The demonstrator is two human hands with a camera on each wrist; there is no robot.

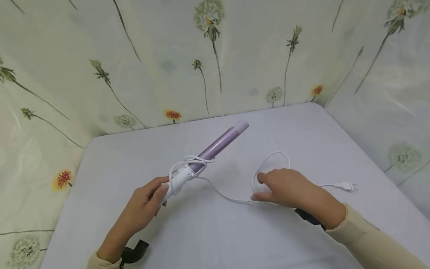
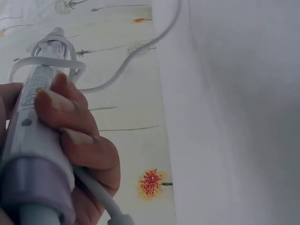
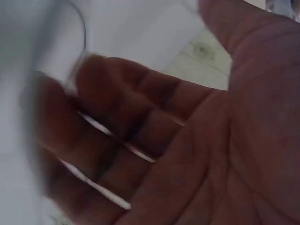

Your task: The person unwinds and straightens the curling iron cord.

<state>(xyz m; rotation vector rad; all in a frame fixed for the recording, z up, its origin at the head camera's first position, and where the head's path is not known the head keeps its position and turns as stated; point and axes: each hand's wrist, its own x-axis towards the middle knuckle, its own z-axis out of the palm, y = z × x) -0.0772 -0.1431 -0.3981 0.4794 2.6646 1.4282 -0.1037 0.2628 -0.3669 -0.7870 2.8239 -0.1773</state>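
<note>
My left hand (image 1: 142, 203) grips the white handle of a curling iron (image 1: 220, 144), its purple barrel slanting up to the right above the table. A white cord (image 1: 231, 200) loops loosely round the iron where handle meets barrel. In the left wrist view, fingers (image 2: 89, 152) curl round the handle (image 2: 40, 117), with the purple end ring (image 2: 37, 185) nearest the camera. My right hand (image 1: 285, 186) is over the cord further right, thumb and fingers apart. The right wrist view shows its palm (image 3: 187, 164) bare and the fingers loosely bent, with part of the cord (image 3: 82, 23) beyond them.
The white-covered table (image 1: 228, 235) stands against a floral curtain (image 1: 161, 67) at the back and sides. A cord loop (image 1: 280, 153) lies beyond my right hand, and the two-pin plug (image 1: 346, 186) lies to its right. Black wrist straps (image 1: 134, 252) show below the hands.
</note>
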